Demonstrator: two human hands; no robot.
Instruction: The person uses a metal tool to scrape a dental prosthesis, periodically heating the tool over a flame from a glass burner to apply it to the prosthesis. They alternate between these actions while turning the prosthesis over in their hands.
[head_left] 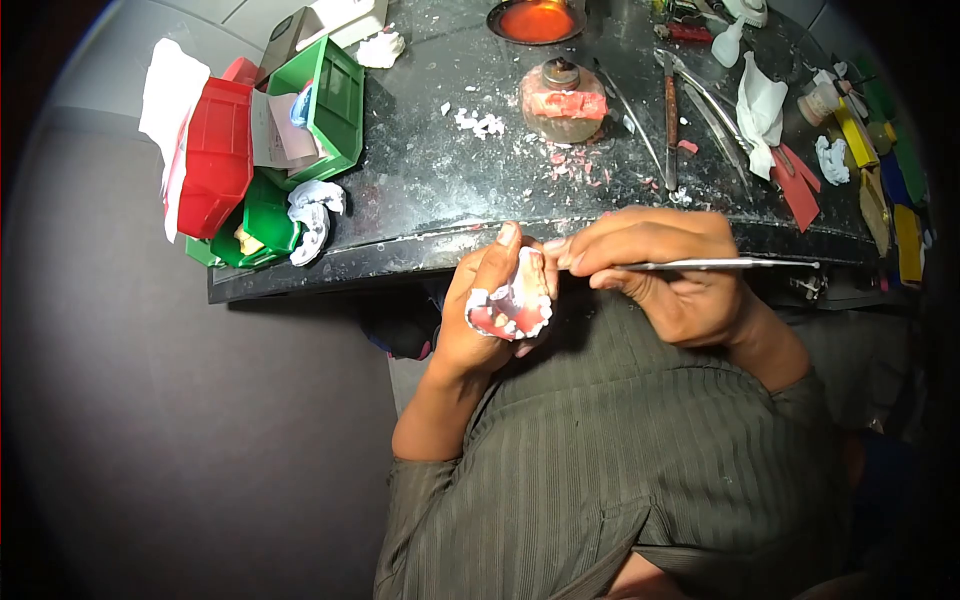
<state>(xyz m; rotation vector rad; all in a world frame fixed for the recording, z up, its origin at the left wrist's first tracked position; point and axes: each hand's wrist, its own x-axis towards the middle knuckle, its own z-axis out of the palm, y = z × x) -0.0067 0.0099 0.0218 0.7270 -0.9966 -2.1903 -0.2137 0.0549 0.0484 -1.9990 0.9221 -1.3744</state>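
My left hand (478, 290) is wrapped round a dental model (518, 300) with a white rim, red wax and a few teeth, in front of the bench edge. My right hand (665, 275) pinches a thin metal carving tool (720, 264). The tool's rear end points right, while its working tip is hidden at the fingers, close to the model's right side. The fingertips of both hands are near each other. Beyond them on the dark bench stands a glass spirit burner (560, 120) with a pink wax piece (570, 105) on it.
On the left are a red bin (215, 155), green bins (340, 115) and a white plaster piece (315, 215). A dish of red wax (537, 20) stands at the back. Metal tools (671, 120), a crumpled tissue (762, 105) and pink wax sheets (797, 190) lie right.
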